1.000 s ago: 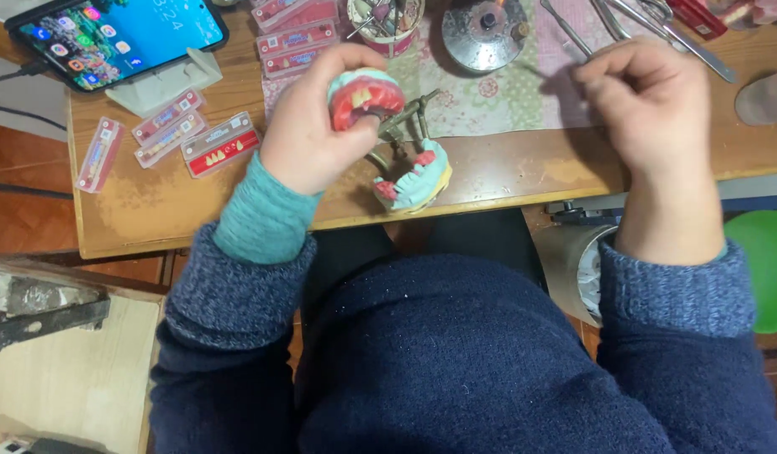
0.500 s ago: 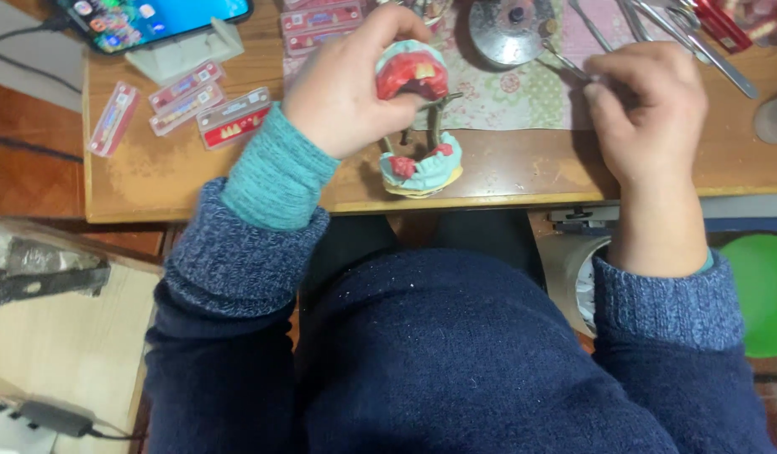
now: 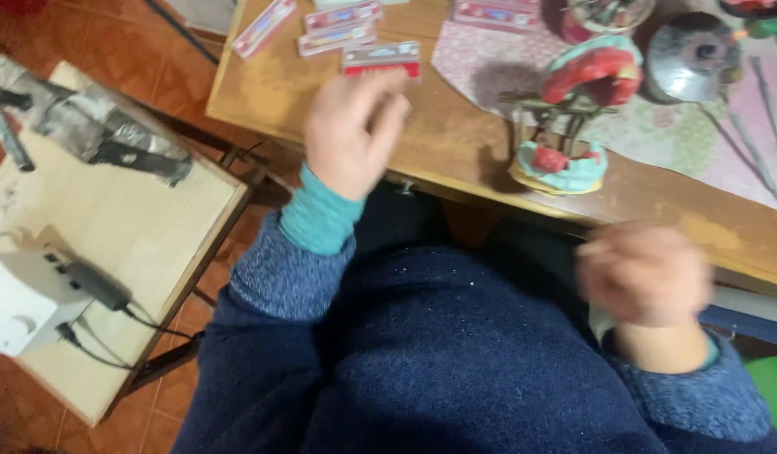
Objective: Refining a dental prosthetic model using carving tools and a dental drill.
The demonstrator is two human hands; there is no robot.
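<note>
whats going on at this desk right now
A person sits at a wooden desk. Their left hand reaches, fingers spread, toward a flat red packet near the desk's far side. Their right hand, blurred, hangs below the desk edge. A hinged model of teeth and gums stands untouched on the desk.

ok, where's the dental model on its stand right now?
Head view, upper right: the dental model stands near the wooden table's front edge, free of both hands, beside a round metal dish.
</note>
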